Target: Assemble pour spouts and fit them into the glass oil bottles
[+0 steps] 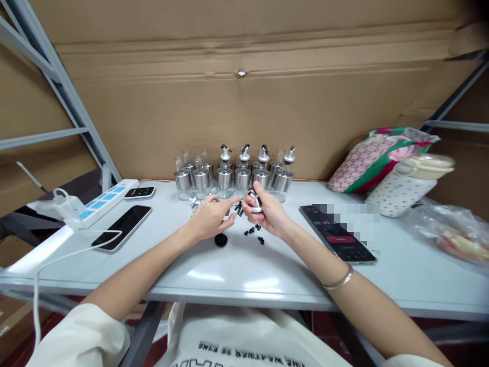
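Observation:
My right hand [270,210] is closed around a silver bottle pourer top [255,203] with a dark upper part. To its left, my left hand [212,218] has its index finger stretched toward the right hand, the thumb apart, and nothing visible in it. A black round cap [220,240] lies on the table just below the left hand. Small black pieces [251,231] are scattered under the right hand, and black strips [239,208] lie between both hands. Silver pourer parts [194,202] sit partly hidden behind the left hand.
Glass bottles with steel bands [242,179] stand in rows at the back, several topped with pourers. A phone [124,228], a power strip [109,200] and a small device [140,192] are left. Another phone [336,232], a dotted bottle [403,188] and a plastic bag [454,234] are right.

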Action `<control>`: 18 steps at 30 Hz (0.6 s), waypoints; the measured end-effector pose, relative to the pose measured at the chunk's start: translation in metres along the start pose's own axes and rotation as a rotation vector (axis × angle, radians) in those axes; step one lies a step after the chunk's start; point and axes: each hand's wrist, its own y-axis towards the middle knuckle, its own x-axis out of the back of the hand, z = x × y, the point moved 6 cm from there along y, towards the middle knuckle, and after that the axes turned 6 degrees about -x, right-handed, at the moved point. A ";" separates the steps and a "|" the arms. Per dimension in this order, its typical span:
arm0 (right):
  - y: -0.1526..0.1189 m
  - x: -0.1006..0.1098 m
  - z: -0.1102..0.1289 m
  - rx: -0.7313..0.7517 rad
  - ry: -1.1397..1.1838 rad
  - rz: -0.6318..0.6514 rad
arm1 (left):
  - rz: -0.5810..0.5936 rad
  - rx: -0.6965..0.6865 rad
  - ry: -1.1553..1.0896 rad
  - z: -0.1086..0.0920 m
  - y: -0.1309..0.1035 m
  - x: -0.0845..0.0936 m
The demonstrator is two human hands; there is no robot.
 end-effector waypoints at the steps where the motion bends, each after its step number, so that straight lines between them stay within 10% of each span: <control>1: 0.001 0.001 0.000 0.014 -0.002 0.004 | -0.012 0.017 0.002 0.003 0.000 0.000; 18: 0.002 0.017 0.011 0.226 -0.051 -0.160 | -0.589 0.607 -0.330 0.131 -0.006 0.016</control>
